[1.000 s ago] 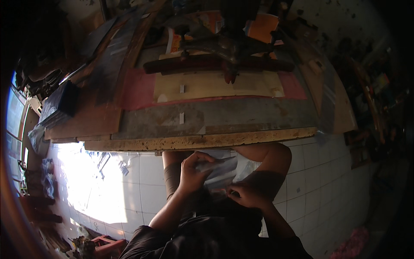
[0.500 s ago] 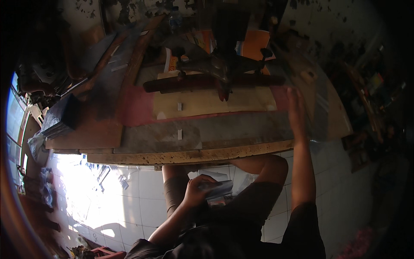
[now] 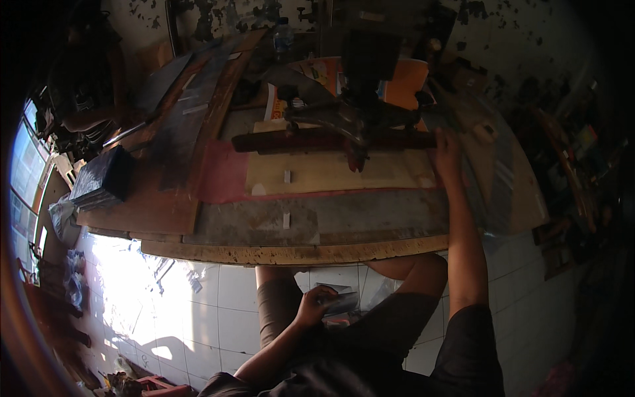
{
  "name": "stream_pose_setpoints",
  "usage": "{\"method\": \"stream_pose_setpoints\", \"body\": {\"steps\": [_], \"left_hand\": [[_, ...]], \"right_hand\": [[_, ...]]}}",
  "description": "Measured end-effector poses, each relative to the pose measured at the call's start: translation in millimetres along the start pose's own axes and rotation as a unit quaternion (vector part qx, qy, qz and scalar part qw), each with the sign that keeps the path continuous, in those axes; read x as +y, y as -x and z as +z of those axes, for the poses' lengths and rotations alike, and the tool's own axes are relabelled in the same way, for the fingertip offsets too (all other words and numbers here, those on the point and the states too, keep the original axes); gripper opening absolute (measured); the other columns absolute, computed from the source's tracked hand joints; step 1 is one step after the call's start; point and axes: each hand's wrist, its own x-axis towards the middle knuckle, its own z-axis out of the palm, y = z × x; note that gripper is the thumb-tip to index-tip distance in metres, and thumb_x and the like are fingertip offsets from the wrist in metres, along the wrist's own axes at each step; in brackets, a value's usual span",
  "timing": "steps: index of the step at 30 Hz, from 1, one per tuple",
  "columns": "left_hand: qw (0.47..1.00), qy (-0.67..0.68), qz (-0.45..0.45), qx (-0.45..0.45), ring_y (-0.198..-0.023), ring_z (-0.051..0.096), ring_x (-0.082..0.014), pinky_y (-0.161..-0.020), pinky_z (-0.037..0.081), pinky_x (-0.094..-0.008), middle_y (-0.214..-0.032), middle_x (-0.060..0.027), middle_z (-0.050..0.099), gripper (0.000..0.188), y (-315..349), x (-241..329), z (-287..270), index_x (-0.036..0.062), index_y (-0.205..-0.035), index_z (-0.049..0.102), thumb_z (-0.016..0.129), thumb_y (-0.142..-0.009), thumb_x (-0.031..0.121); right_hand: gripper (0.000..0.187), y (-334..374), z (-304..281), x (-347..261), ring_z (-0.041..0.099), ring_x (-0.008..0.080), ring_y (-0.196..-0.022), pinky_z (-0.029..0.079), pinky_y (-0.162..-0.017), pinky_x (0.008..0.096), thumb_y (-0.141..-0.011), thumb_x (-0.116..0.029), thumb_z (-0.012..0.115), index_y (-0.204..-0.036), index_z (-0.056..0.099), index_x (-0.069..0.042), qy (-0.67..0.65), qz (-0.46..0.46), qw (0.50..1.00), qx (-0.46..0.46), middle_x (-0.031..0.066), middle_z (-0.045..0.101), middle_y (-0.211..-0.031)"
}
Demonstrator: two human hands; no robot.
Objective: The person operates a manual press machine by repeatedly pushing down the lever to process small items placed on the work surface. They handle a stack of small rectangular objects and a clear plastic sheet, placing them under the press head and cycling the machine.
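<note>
Below the table edge, my left hand (image 3: 313, 307) is closed around a stack of thin clear plastic pieces (image 3: 342, 304), held above my lap. My right arm reaches across the table. The fingers of my right hand (image 3: 448, 156) are closed at the right end of a long dark red bar (image 3: 311, 141). This bar belongs to a dark metal press (image 3: 354, 122) with spreading arms. Under the bar lies a cream-coloured strip (image 3: 331, 175) on a pink sheet (image 3: 221, 169). The tips of my right fingers are dim against the bar.
A dark block-like stack (image 3: 100, 177) sits at the table's left. Behind it a co-worker's arm (image 3: 86, 120) rests near long boards (image 3: 192, 126). Orange printed sheets (image 3: 405, 83) and a clear bottle (image 3: 283, 36) are at the back. The table's thick wooden edge (image 3: 297, 253) runs above my knees.
My right hand has moved left onto the end of the bar. My left hand keeps hold of the plastic pieces. The whole view has shifted slightly, and the co-worker at the left shows more clearly.
</note>
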Motion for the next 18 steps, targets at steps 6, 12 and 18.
{"method": "stream_pose_setpoints", "body": {"steps": [6,12,18], "left_hand": [[1.000,-0.013,0.011,0.010,-0.102,0.072,-0.0171,-0.094,0.054,-0.0322,-0.102,-0.0087,0.076,0.027,-3,-7,-2,0.0002,-0.102,0.071,0.068,-0.076,-0.006],[1.000,-0.002,0.000,-0.001,-0.102,0.071,-0.0163,-0.094,0.054,-0.0323,-0.102,-0.0090,0.076,0.027,-4,-12,-3,0.0013,-0.102,0.071,0.067,-0.077,-0.008],[0.999,0.018,-0.034,0.001,-0.103,0.071,-0.0168,-0.095,0.054,-0.0322,-0.102,-0.0094,0.076,0.030,-3,-5,-3,0.0013,-0.104,0.070,0.066,-0.076,-0.010]], "right_hand": [[0.040,1,-1,1,0.062,0.0460,-0.094,0.047,-0.083,0.0451,-0.108,-0.030,0.048,-0.104,0.064,0.007,-0.002,-0.001,1.000,0.008,0.0281,0.065,-0.099],[0.039,0,0,-2,0.061,0.0465,-0.093,0.047,-0.082,0.0454,-0.108,-0.028,0.048,-0.103,0.063,0.007,-0.007,-0.024,0.999,0.037,0.0284,0.064,-0.098],[0.040,1,0,-4,0.061,0.0477,-0.093,0.047,-0.083,0.0463,-0.108,-0.029,0.047,-0.102,0.062,0.008,-0.008,0.002,1.000,0.027,0.0288,0.063,-0.097]]}}
